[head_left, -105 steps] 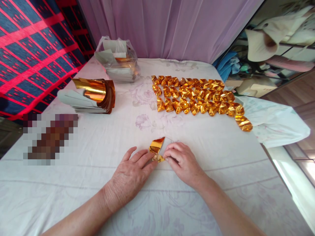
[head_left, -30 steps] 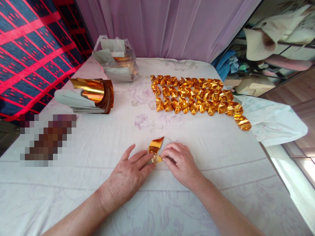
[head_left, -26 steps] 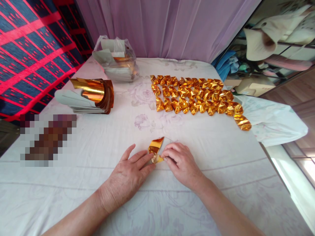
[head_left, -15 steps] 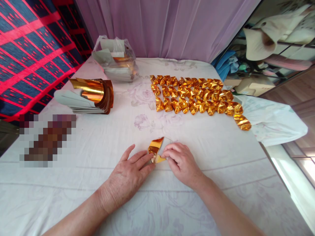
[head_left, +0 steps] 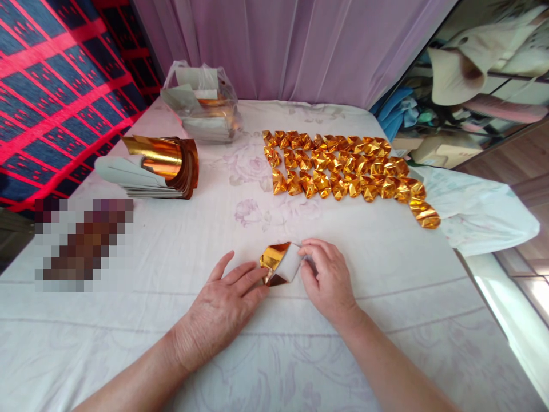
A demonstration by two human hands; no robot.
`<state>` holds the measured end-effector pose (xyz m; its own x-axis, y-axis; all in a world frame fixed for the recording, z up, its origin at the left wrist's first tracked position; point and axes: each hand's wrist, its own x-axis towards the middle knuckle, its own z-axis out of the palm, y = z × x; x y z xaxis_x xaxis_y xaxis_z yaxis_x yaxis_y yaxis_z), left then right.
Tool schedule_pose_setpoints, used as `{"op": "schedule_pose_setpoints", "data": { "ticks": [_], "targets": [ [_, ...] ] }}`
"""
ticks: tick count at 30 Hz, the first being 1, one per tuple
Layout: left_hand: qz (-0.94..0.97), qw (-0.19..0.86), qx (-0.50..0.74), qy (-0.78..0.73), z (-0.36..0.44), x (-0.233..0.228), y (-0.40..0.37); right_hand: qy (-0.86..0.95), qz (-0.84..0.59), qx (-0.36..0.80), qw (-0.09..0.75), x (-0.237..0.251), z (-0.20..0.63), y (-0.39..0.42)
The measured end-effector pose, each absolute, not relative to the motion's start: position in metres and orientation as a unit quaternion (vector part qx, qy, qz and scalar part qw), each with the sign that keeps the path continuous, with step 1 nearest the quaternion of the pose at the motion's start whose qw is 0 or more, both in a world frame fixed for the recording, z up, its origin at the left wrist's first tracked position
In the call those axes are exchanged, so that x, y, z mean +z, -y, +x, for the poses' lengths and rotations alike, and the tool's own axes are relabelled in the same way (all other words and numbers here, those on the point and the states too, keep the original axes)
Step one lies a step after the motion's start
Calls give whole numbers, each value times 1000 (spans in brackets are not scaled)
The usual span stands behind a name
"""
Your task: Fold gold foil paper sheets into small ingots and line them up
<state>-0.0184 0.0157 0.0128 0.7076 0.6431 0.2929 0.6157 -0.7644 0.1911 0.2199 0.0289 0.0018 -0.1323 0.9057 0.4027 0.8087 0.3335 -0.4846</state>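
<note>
From the head camera, a partly folded gold foil paper (head_left: 281, 264) lay on the white floral sheet (head_left: 257, 355) close in front of the person, between the two hands, with its white back showing on the right half and the gold face on the left. The left hand (head_left: 221, 309) lay flat and palm down on the sheet, fingers spread, with its fingertips (head_left: 262, 273) pressing the paper's left edge. The right hand (head_left: 328, 280) was curled beside the paper's right edge, its thumb and forefinger pinched on the white flap there.

Farther back and to the right, rows of folded gold foil ingots (head_left: 343, 169) lay close together on the sheet, the row trailing off to a last piece (head_left: 425, 216) near the bed's right edge. To the left stood a curled stack of gold foil sheets (head_left: 156, 166), gold face outward and white backs fanned out to the left. Behind it a clear plastic bag (head_left: 201, 103) held more paper. A lilac curtain (head_left: 300, 46) hung at the back, and a red and blue checked blanket (head_left: 51, 86) filled the left side.
</note>
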Motion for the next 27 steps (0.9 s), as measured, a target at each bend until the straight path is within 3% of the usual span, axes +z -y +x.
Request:
{"op": "schedule_pose_setpoints", "data": {
  "ticks": [27],
  "targets": [
    [905, 33, 198, -376, -16, 18, -19, 760, -549, 81, 337, 2, 222, -30]
  ]
}}
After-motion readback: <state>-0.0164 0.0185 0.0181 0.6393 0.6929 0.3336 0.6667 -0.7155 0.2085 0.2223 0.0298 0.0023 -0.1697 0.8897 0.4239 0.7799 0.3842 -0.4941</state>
